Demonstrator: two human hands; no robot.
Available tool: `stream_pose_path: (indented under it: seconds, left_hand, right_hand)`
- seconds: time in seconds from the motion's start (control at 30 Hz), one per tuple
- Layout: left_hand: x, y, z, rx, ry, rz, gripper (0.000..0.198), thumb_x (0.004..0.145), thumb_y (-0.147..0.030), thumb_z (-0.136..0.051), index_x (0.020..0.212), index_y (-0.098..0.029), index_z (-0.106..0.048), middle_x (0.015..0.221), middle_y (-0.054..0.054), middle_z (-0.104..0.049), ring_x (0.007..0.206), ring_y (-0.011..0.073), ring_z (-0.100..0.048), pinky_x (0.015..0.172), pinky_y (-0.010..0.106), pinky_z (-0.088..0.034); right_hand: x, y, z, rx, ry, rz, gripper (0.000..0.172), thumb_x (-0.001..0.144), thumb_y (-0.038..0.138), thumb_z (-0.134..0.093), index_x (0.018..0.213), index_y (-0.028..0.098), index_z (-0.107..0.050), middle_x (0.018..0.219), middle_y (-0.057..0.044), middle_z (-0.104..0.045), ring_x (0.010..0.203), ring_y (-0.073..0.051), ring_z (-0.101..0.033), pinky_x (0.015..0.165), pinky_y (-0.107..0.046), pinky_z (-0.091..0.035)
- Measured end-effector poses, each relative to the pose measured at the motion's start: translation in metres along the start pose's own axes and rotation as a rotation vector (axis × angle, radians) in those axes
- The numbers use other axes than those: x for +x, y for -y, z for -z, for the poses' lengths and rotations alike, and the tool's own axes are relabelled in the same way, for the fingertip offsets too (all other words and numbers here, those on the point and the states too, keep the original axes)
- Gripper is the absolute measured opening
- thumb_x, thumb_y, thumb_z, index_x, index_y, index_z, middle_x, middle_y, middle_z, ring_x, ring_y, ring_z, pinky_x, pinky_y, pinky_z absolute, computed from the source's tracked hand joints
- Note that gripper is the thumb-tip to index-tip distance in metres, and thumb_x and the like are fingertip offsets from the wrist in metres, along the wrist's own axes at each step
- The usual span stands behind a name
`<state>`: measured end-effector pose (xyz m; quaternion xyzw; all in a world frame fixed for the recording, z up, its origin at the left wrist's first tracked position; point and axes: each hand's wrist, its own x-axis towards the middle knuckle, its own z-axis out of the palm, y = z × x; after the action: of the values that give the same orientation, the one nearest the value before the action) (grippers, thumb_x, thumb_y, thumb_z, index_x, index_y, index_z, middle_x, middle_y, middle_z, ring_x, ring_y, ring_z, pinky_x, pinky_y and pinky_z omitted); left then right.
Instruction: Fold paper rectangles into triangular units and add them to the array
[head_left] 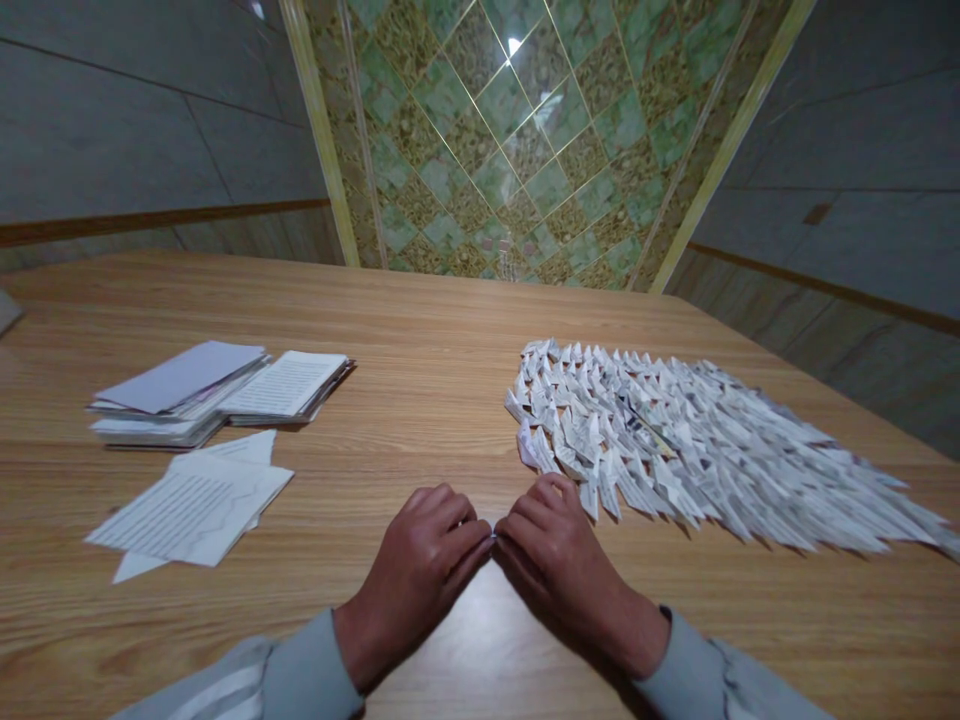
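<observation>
at the left of the wooden table (420, 310), a stack of paper (180, 380) lies against a smaller stack (285, 385) of printed sheets, and nearer the person some loose sheets (187, 510) overlap flat on the wood. toward the middle, the left hand (426, 543) has its fingers curled and its thumb and forefinger closed in a pinch, its tips meeting those of the right hand (559, 540), which is pinched the same way. a pale sliver (493, 534) shows between the tips, probably paper; the rest is hidden by the fingers. this looks like a folding or creasing step, and the next move seems to call for even pressure from both pinches. beyond the right hand and off to the right, folded paper pieces (660, 450) lie in dense, pointed rows
</observation>
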<state>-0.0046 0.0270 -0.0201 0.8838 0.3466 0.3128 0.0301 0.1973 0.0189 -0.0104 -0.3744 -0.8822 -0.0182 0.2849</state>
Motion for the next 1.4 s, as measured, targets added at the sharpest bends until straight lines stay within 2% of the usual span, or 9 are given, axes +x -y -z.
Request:
stream_pose_path:
  seconds: [0.2,0.47,0.87,1.07,1.2,1.3,1.37,1.4]
  left_hand:
    - [0.002,0.001,0.002,0.005,-0.006,-0.042,0.033,0.105,-0.027,-0.047,0.079,-0.017,-0.065,0.073,0.004,-0.06,0.071,0.0201,-0.049,0.065,0.032,-0.032]
    - [0.008,0.014,0.009,-0.028,-0.035,-0.083,0.042,0.108,-0.036,-0.04,0.081,-0.018,-0.067,0.066,0.003,-0.06,0.062,0.0178,-0.05,0.057,0.029,-0.031]
    - [0.006,0.028,0.017,-0.218,0.103,-0.021,0.036,0.107,-0.032,-0.043,0.089,-0.016,-0.071,0.072,0.004,-0.064,0.068,0.0178,-0.058,0.061,0.026,-0.039]
    - [0.009,0.03,0.023,-0.304,0.127,0.066,0.031,0.105,-0.03,-0.049,0.087,-0.018,-0.071,0.075,0.003,-0.065,0.071,0.0176,-0.059,0.064,0.026,-0.042]
    - [0.009,0.031,0.024,-0.335,0.124,0.107,0.029,0.105,-0.027,-0.05,0.085,-0.018,-0.07,0.075,0.003,-0.067,0.072,0.0174,-0.061,0.065,0.026,-0.043]
    - [0.007,0.029,0.021,-0.339,0.155,0.081,0.032,0.106,-0.031,-0.048,0.087,-0.018,-0.07,0.076,0.003,-0.067,0.071,0.0173,-0.061,0.065,0.026,-0.044]
    - [0.006,0.026,0.017,-0.322,0.179,0.041,0.034,0.106,-0.034,-0.046,0.089,-0.018,-0.072,0.075,0.004,-0.067,0.071,0.0177,-0.061,0.064,0.026,-0.044]
    - [0.005,0.024,0.015,-0.311,0.185,0.021,0.035,0.106,-0.035,-0.046,0.09,-0.019,-0.072,0.075,0.004,-0.068,0.071,0.0178,-0.061,0.063,0.027,-0.044]
  right_hand:
    - [0.0,-0.003,0.0,-0.013,0.034,0.025,0.021,0.101,0.021,-0.054,0.081,0.018,-0.058,0.075,-0.001,-0.061,0.08,-0.02,-0.048,0.095,-0.041,-0.031]
    - [-0.001,-0.009,0.009,0.071,0.029,-0.075,0.02,0.096,0.014,-0.054,0.076,0.018,-0.057,0.068,-0.001,-0.058,0.079,-0.019,-0.048,0.089,-0.04,-0.029]
    - [-0.005,-0.02,0.02,0.27,0.08,-0.194,0.011,0.097,0.019,-0.065,0.088,0.02,-0.072,0.077,-0.001,-0.064,0.08,-0.019,-0.054,0.083,-0.035,-0.032]
    - [-0.006,-0.027,0.029,0.216,0.051,-0.198,0.016,0.097,0.016,-0.062,0.084,0.018,-0.07,0.076,-0.003,-0.064,0.079,-0.021,-0.056,0.082,-0.036,-0.035]
    - [-0.006,-0.029,0.036,0.214,0.008,-0.275,0.024,0.098,0.016,-0.055,0.078,0.015,-0.067,0.074,-0.006,-0.063,0.077,-0.022,-0.054,0.072,-0.033,-0.036]
    - [-0.004,-0.023,0.035,0.297,0.013,-0.276,0.021,0.098,0.018,-0.055,0.082,0.016,-0.069,0.076,-0.005,-0.065,0.078,-0.021,-0.056,0.072,-0.032,-0.037]
    - [-0.003,-0.015,0.03,0.344,0.069,-0.237,0.009,0.093,0.023,-0.066,0.09,0.016,-0.071,0.081,-0.004,-0.069,0.079,-0.02,-0.058,0.074,-0.032,-0.038]
    - [-0.003,-0.011,0.026,0.342,0.107,-0.236,0.01,0.089,0.026,-0.072,0.093,0.016,-0.072,0.081,-0.004,-0.07,0.08,-0.02,-0.059,0.073,-0.031,-0.038]
